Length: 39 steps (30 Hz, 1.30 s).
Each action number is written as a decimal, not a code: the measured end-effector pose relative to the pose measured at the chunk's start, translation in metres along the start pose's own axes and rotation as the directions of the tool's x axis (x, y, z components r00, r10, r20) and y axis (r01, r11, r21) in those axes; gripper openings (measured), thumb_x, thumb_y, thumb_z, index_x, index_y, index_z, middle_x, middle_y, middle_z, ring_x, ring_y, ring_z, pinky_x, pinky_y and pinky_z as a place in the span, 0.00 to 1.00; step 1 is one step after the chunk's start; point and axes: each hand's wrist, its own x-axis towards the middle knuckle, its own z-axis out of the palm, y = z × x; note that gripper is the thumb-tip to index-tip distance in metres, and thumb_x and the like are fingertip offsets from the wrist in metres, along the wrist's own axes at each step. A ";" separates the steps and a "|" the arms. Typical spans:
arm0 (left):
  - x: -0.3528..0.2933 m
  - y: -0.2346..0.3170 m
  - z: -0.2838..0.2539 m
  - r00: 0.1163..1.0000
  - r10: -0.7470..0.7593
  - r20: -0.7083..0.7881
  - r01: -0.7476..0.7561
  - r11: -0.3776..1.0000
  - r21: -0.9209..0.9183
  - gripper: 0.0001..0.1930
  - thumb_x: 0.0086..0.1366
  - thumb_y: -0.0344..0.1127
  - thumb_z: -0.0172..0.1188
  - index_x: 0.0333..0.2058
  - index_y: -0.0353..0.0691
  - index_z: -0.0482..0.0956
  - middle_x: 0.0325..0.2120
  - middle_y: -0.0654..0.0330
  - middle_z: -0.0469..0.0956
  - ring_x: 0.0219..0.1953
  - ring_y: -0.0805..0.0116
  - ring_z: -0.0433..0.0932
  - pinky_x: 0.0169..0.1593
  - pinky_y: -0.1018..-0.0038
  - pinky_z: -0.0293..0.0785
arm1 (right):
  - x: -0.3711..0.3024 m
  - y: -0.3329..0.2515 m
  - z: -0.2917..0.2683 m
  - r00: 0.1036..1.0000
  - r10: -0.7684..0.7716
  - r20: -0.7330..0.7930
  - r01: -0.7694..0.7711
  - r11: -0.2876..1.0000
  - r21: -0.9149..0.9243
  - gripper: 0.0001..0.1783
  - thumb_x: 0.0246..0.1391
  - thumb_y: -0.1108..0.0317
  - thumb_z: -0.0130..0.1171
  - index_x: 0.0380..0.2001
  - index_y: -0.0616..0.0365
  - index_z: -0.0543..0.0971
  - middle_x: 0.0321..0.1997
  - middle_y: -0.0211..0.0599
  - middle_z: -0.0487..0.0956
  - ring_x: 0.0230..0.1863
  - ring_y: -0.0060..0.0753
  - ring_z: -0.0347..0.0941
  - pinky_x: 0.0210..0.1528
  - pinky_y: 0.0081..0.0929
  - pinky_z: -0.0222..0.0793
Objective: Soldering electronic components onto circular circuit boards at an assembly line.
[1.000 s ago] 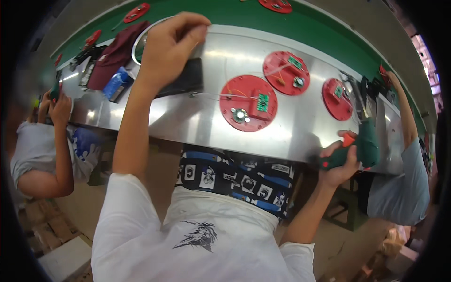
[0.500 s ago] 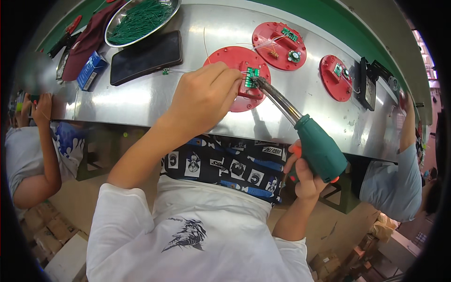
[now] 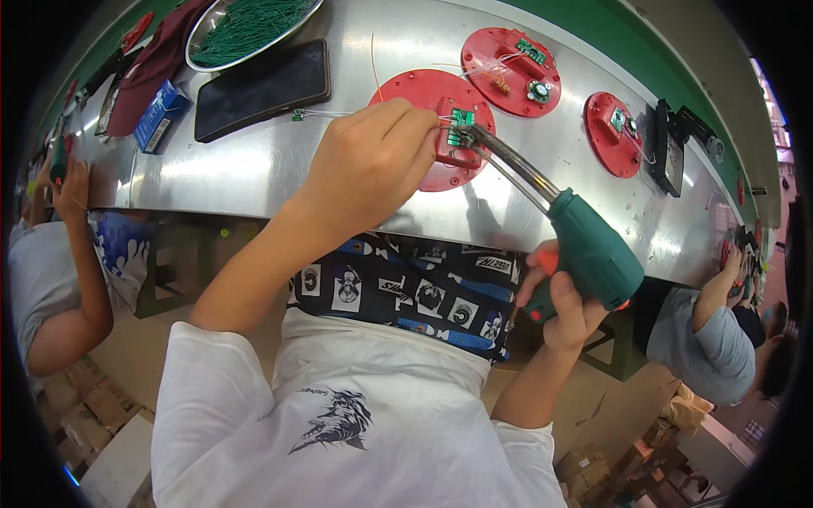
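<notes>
My right hand (image 3: pixel 566 306) is wrapped round the handle of a green soldering gun (image 3: pixel 593 245) with orange parts. Its long metal barrel slants up and left, and the tip is at a small green circuit board (image 3: pixel 462 121), touching or very close to it. That board sits on a raised block of a round red plastic disc (image 3: pixel 428 87) lying on the bench. My left hand (image 3: pixel 368 152) is over the disc's left part, fingers pinched on a thin wire at the board's left edge. The fingertips partly hide the wire.
Two more red discs (image 3: pixel 500 63) (image 3: pixel 608 135) with boards and wires lie to the right. A black phone (image 3: pixel 262 89), a blue box (image 3: pixel 161 117) and a metal bowl (image 3: pixel 196 52) of green wires are at left on the steel bench (image 3: pixel 237 173). Co-workers sit on both sides.
The soldering gun has shifted slightly up and right in view, its tip still at the board. My left hand keeps its pinch. The right-hand co-worker's arm has come lower.
</notes>
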 end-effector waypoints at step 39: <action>0.001 0.008 -0.007 0.993 -0.113 -0.044 0.109 0.991 -0.079 0.02 0.60 0.23 0.62 0.32 0.32 0.78 0.25 0.54 0.77 0.24 0.62 0.78 0.28 0.72 0.73 | 0.002 0.008 -0.002 0.977 -0.201 -0.075 0.190 0.972 -0.138 0.29 0.57 0.64 0.59 0.55 0.76 0.67 0.40 0.59 0.78 0.17 0.35 0.73 0.15 0.25 0.68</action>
